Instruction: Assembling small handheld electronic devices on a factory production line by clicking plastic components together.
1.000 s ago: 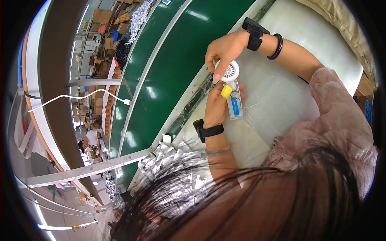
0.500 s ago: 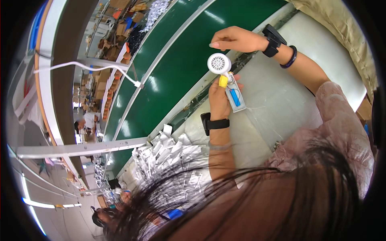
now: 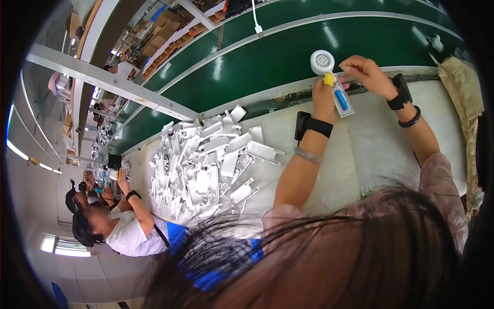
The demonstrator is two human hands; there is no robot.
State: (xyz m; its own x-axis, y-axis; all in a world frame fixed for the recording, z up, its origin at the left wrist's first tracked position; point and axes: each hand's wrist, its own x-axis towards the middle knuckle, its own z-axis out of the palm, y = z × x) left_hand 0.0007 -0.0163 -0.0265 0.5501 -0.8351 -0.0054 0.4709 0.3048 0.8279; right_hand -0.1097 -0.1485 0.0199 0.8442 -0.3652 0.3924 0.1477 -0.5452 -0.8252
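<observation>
The left hand is closed around the handle of a small white fan. The fan is up near the far edge of the counter, with its round top pointing away from the person. The round top has lots of thin slots, and behind it you can see a green belt. The handle is open on this side, and a blue tube sits in it. A yellow bit is by the left thumb, just under the round top. I cannot tell if it is on the thumb or on the fan.

The right hand is just beside the fan, on its right. Its fingers are bent in, with the tips near the fan. I cannot tell if they touch it or pinch something small.

Each wrist has a black band. The left arm also has a pale ring, and the right arm has a dark ring.

On the counter, to the left of the left arm, is a big messy pile of white plastic parts. A white cable hangs over the belt. A tan cloth is on the far right. At the left are at least 2 other people, and 1 wears a white shirt. Past the belt there are brown boxes. Dark hair covers much of the bottom.
</observation>
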